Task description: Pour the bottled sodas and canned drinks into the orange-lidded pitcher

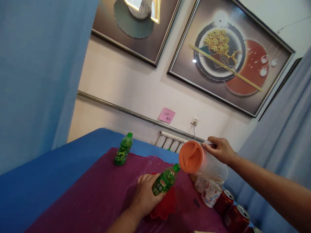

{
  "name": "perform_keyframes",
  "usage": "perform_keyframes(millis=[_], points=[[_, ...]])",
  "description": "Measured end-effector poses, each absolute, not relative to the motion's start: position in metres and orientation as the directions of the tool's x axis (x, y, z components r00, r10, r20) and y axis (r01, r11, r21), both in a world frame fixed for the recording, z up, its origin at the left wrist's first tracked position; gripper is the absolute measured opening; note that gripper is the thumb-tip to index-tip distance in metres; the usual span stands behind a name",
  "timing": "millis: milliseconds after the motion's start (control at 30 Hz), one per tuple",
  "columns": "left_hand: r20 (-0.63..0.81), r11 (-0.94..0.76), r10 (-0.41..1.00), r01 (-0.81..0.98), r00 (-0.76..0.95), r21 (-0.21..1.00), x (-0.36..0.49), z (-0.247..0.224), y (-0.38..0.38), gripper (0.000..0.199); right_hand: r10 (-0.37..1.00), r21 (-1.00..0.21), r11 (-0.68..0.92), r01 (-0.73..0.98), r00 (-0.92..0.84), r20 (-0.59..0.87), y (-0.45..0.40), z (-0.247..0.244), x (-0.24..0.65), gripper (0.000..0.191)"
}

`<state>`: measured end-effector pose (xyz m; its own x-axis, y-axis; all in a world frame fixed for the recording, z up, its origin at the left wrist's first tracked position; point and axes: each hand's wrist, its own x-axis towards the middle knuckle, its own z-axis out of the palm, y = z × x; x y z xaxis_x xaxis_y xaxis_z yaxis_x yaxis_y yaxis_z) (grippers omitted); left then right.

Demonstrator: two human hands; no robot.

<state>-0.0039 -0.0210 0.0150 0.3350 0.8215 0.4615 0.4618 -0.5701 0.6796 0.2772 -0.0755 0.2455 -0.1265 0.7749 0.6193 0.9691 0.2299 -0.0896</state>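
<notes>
My left hand is wrapped round a green-capped plastic drink bottle, which leans to the right. Partly hidden behind that hand and bottle is a red dish with a scalloped edge. On the right, my right hand grips the handle of a translucent pitcher. Its orange lid faces the camera as the pitcher tilts left, close to the bottle's cap but apart from it. A second green bottle stands upright farther back on the purple cloth.
Along the right edge stand a printed clear cup and several dark red cans. Blue curtains hang at the left and right. On the wall behind are framed pictures, a metal rail and a pink note.
</notes>
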Motion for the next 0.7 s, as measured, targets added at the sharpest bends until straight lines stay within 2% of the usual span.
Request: perform_keyframes(millis=[433,700], points=[[0.453,-0.568,0.822,0.469,0.344,0.676,-0.0046,0.0161,-0.0219,0.052,0.778,-0.119,0.241,0.963,-0.118,0.616,-0.0762,0.2445,0.2784,0.052],[0.432,-0.56,0.827,0.471,0.359,0.681,-0.0057,0.0212,-0.024,0.052,0.771,-0.093,0.246,0.965,-0.137,0.622,-0.0769,0.246,0.277,0.051]])
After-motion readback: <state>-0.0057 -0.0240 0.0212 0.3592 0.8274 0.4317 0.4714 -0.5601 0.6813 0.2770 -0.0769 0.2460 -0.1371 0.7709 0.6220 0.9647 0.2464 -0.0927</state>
